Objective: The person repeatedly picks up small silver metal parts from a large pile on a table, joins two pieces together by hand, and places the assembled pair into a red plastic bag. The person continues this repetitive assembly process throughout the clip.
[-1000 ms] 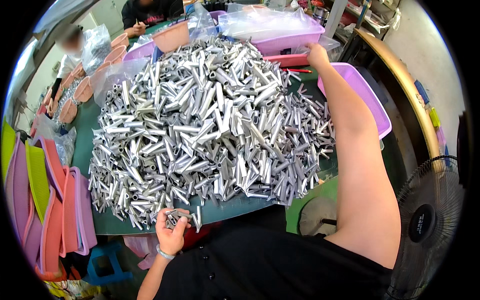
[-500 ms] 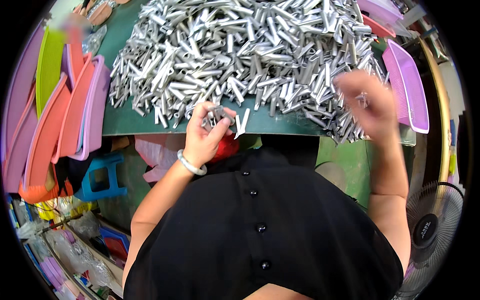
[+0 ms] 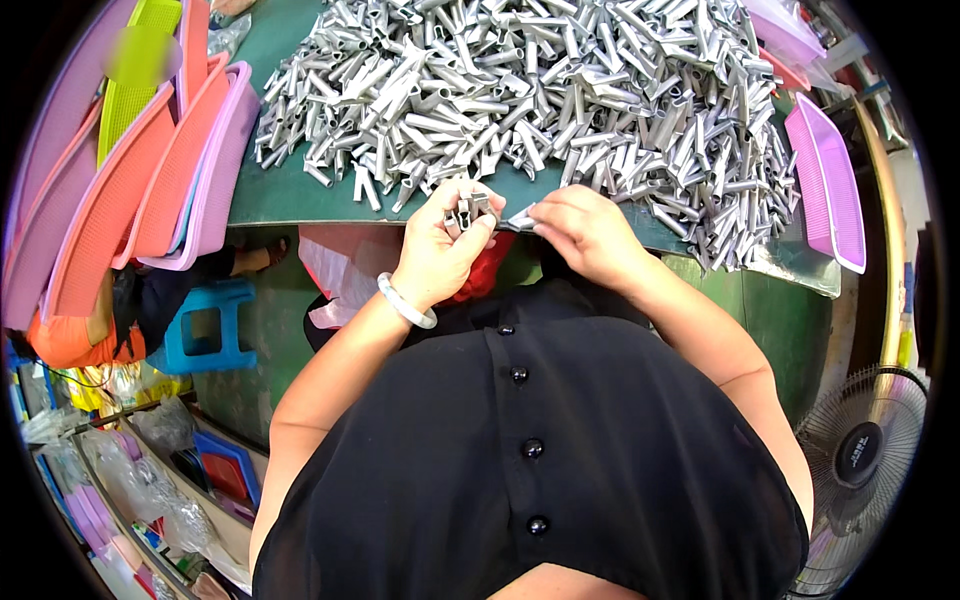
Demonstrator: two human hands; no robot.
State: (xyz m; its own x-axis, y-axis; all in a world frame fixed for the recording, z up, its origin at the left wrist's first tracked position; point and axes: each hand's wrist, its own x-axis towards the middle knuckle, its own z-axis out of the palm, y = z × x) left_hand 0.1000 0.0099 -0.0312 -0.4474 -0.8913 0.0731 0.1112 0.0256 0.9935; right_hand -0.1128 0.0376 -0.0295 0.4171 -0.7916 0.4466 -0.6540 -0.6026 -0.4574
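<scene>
A wide heap of short grey metal tubes (image 3: 480, 100) covers much of the green table (image 3: 300, 200). Just over the table's near edge, my left hand (image 3: 447, 243) is closed around several of these tubes (image 3: 468, 212), their ends showing between thumb and fingers. My right hand (image 3: 590, 235) is beside it on the right, thumb and fingertips pinching a metal tube (image 3: 522, 217). That tube points toward the bunch in my left hand; whether the two touch I cannot tell.
Stacked purple, orange and green plastic baskets (image 3: 160, 170) stand at the left. A purple basket (image 3: 830, 185) sits at the table's right end. Below are a blue stool (image 3: 210, 325) and, at the right, a fan (image 3: 860, 455). Another person's orange clothing (image 3: 75, 335) shows at left.
My right hand has come from the heap's right side to beside my left hand, now with a tube in its fingers. My left hand still holds its bunch. The view has shifted slightly.
</scene>
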